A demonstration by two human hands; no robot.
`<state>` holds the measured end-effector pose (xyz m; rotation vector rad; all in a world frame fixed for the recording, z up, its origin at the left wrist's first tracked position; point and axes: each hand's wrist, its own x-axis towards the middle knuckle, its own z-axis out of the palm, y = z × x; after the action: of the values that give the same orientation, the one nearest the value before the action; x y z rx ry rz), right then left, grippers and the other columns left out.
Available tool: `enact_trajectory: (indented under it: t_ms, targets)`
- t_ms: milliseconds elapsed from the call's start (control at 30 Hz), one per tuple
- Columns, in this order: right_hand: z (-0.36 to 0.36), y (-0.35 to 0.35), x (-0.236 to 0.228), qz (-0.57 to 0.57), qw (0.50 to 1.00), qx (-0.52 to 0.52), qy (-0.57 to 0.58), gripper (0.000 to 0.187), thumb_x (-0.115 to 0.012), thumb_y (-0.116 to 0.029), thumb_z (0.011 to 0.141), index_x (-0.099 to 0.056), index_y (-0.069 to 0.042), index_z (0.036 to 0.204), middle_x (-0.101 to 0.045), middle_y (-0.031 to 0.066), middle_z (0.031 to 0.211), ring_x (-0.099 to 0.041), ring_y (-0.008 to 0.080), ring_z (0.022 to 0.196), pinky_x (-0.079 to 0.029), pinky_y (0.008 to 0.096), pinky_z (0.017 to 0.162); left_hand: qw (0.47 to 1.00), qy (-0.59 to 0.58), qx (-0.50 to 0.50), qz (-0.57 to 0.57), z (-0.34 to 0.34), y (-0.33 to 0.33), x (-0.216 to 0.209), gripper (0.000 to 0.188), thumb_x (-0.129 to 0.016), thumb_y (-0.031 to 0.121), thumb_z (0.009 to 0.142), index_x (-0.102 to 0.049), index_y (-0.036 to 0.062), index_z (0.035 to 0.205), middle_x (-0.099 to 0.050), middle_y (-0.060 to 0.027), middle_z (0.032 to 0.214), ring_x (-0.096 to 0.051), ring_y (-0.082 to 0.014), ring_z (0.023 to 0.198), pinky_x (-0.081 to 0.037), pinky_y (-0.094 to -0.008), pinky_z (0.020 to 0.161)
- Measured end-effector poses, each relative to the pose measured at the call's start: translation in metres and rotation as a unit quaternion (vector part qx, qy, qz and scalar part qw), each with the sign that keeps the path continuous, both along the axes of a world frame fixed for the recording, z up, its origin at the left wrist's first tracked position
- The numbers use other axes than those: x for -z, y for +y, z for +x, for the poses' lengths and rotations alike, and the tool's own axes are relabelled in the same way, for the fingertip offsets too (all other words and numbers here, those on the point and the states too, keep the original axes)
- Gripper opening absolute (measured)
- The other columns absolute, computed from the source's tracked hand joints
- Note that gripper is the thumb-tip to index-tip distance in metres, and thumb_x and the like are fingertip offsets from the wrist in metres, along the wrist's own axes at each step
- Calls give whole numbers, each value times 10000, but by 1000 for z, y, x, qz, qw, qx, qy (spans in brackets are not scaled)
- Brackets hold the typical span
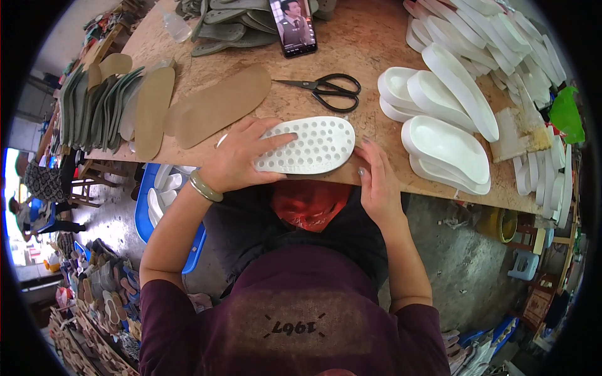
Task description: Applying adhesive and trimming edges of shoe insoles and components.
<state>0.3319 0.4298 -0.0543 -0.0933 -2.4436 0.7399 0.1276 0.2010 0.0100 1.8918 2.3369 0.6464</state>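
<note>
A white shoe sole (pixel 313 147) lies near the table's front edge, its underside full of round dimples facing up. My left hand (pixel 248 153) grips its left end, one finger stretched across the dimples and the thumb along the near edge. Just beyond the sole's right end is my right hand (pixel 379 182), fingers apart and slightly bent, with nothing seen in it. Black-handled scissors (pixel 335 91) rest behind the sole. A brown insole (pixel 219 106) lies flat behind my left hand, and another brown insole (pixel 154 113) is farther left.
Grey-green insoles (pixel 103 106) stand in a row at left; more are heaped at the back beside a phone (pixel 293 28). White soles (pixel 448 150) are stacked at right, with a larger pile (pixel 489 37) behind. A blue basin (pixel 143 207) holding white pieces sits below the table's left side.
</note>
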Motion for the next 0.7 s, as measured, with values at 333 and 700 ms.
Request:
enact_trajectory:
  t_ms: [333, 700]
  targets:
    - [2, -2, 3, -51, 999, 3, -9, 535, -498, 120, 890, -414, 8, 1406, -532, 227, 1319, -654, 339, 1115, -531, 403, 904, 999, 29, 0, -20, 3, 2, -5, 705, -839, 299, 670, -625, 217, 1336, -554, -143, 1321, -533, -341, 1061, -463, -433, 978]
    - [3, -3, -2, -72, 997, -12, -11, 563, -491, 132, 870, -410, 6, 1412, -489, 214, 1412, -636, 350, 1151, -512, 406, 964, 1000, 19, -1, -11, 3, 1, -3, 700, -843, 286, 665, -629, 214, 1328, -548, -143, 1333, -539, -342, 1094, -452, -427, 1000]
